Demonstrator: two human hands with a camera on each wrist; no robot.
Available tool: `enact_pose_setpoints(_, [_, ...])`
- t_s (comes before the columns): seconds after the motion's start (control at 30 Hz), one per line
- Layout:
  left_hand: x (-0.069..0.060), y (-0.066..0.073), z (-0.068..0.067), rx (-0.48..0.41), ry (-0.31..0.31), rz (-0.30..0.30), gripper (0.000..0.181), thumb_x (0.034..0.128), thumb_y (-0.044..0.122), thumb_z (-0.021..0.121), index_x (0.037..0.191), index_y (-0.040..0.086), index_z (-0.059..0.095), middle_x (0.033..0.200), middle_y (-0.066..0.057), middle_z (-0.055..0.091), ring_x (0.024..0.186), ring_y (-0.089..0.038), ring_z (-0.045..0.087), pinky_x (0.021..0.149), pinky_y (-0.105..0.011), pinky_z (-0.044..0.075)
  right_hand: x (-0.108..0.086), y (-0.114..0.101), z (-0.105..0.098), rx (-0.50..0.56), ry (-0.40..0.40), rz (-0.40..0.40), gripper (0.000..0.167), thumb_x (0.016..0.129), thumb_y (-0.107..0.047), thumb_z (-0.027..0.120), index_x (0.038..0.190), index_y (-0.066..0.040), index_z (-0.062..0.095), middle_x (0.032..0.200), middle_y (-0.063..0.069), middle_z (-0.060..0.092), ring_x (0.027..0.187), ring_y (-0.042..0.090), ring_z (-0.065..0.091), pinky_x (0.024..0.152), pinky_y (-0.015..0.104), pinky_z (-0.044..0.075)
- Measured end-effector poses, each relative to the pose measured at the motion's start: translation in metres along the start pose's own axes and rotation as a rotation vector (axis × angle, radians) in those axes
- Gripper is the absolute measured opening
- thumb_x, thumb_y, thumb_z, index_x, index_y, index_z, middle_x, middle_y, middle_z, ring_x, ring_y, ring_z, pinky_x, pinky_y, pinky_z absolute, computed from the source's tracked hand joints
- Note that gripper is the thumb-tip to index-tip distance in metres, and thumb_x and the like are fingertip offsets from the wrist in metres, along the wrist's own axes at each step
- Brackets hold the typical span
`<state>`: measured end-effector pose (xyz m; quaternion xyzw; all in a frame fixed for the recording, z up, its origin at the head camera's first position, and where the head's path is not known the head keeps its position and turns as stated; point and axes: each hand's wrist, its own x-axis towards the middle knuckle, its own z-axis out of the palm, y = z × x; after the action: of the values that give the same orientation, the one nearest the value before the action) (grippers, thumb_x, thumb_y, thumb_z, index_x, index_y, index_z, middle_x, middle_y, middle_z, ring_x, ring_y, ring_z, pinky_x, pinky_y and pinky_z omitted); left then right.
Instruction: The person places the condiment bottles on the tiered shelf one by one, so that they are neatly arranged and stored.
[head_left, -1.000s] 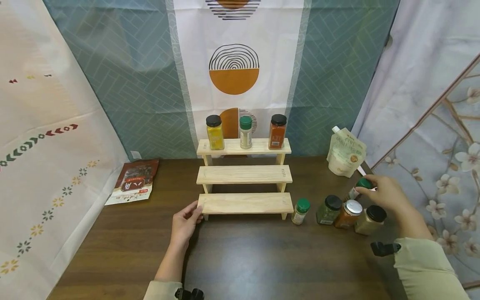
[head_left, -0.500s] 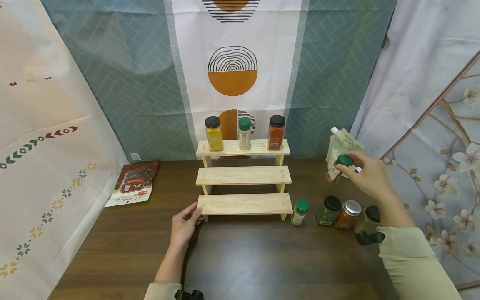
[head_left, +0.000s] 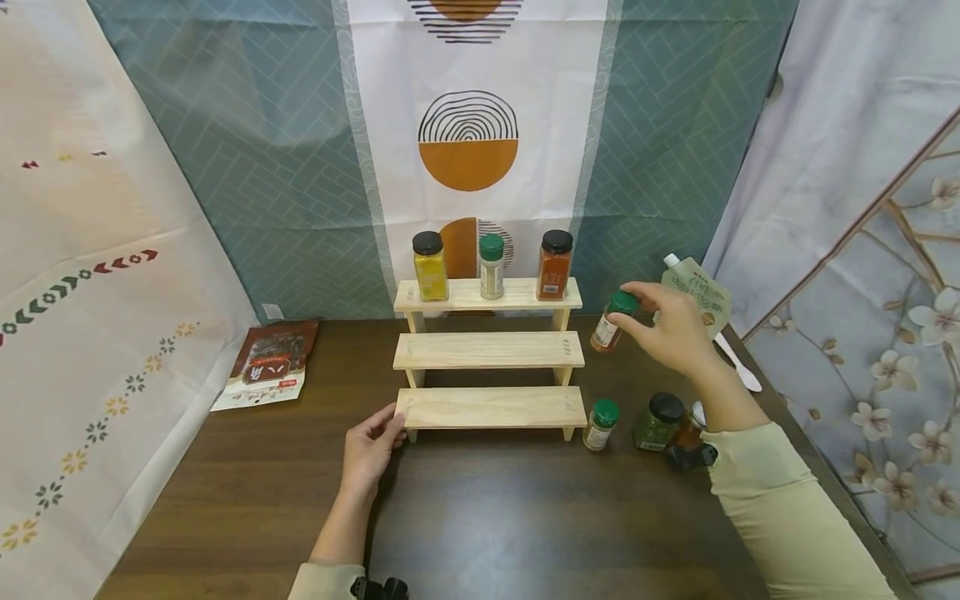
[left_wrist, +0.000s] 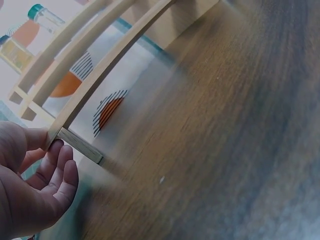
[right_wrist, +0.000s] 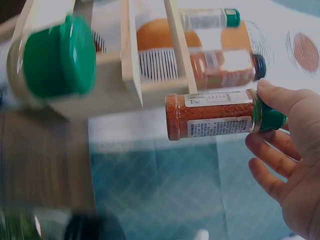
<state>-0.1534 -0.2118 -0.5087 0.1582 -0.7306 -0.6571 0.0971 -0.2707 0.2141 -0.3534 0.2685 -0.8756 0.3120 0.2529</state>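
My right hand (head_left: 671, 329) pinches the green lid of a spice jar (head_left: 606, 332) in the air, right of the wooden rack's middle step. Reddish-brown spice fills this jar (right_wrist: 215, 115), seen close in the right wrist view. With thumb and fingers my left hand (head_left: 367, 450) grips the left end of the lowest step of the three-step wooden rack (head_left: 487, 407). On the top step stand a yellow spice jar (head_left: 432, 277), a pale jar with a green lid (head_left: 492, 277) and an orange-red jar with a black lid (head_left: 553, 273).
A green-lidded jar (head_left: 597, 429) stands beside the rack's lowest step. Further right are a dark green spice jar (head_left: 656, 427) and a silver-lidded jar partly hidden by my right arm. Behind lie a pale spouted pouch (head_left: 701, 292) and white spoon (head_left: 741, 367); a brown packet (head_left: 270, 362) lies left.
My right hand has lifted the reddish-brown spice jar from the group at the right and carried it leftward, past the pouch, towards the rack. My left hand has stayed on the rack.
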Motion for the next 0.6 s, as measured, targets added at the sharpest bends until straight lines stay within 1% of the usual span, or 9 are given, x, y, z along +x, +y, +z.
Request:
enact_pose_setpoints(0.07, [-0.001,0.000,0.000,0.003,0.001,0.002,0.035,0.0977,0.012,0.069,0.129,-0.004,0.067,0.095,-0.013,0.073,0.079,-0.018,0.069,0.070,-0.021,0.057,0.004,-0.006,0.007,0.013,-0.008,-0.026,0.043,0.081,-0.011,0.087,0.118,0.002,0.069,0.106,0.019,0.072,0.085,0.037,0.071,0.075,0.052,0.058])
enact_pose_setpoints(0.17, [0.000,0.000,0.000,0.008,0.000,0.002,0.035,0.0977,0.012,0.070,0.129,-0.003,0.067,0.097,-0.014,0.073,0.079,-0.019,0.069,0.070,-0.021,0.057,0.010,-0.014,0.017,0.045,-0.021,-0.041,0.045,0.081,-0.012,0.087,0.119,0.002,0.069,0.109,0.019,0.072,0.087,0.036,0.072,0.077,0.051,0.059])
enact_pose_setpoints(0.27, [0.000,0.000,0.000,0.010,0.000,0.004,0.035,0.0979,0.012,0.069,0.129,-0.003,0.067,0.097,-0.013,0.073,0.078,-0.018,0.068,0.070,-0.021,0.056,0.015,-0.022,0.026,0.070,-0.037,-0.040,0.045,0.082,-0.014,0.086,0.121,0.001,0.069,0.110,0.017,0.072,0.089,0.035,0.072,0.078,0.050,0.059])
enact_pose_setpoints(0.47, [0.000,0.001,0.001,0.001,0.014,0.007,0.034,0.0979,0.010,0.069,0.128,-0.005,0.067,0.092,-0.012,0.072,0.076,-0.017,0.068,0.069,-0.021,0.056,0.025,-0.039,0.041,0.126,-0.071,-0.045,0.049,0.083,-0.015,0.086,0.125,0.003,0.067,0.112,0.017,0.071,0.091,0.034,0.071,0.079,0.049,0.060])
enact_pose_setpoints(0.6, [-0.001,0.001,0.001,0.004,0.015,0.008,0.035,0.0980,0.010,0.069,0.128,-0.006,0.066,0.092,-0.013,0.072,0.075,-0.017,0.068,0.068,-0.021,0.056,0.030,-0.049,0.049,0.134,-0.082,-0.047,0.048,0.084,-0.018,0.085,0.124,0.001,0.068,0.108,0.015,0.072,0.090,0.031,0.070,0.078,0.046,0.059])
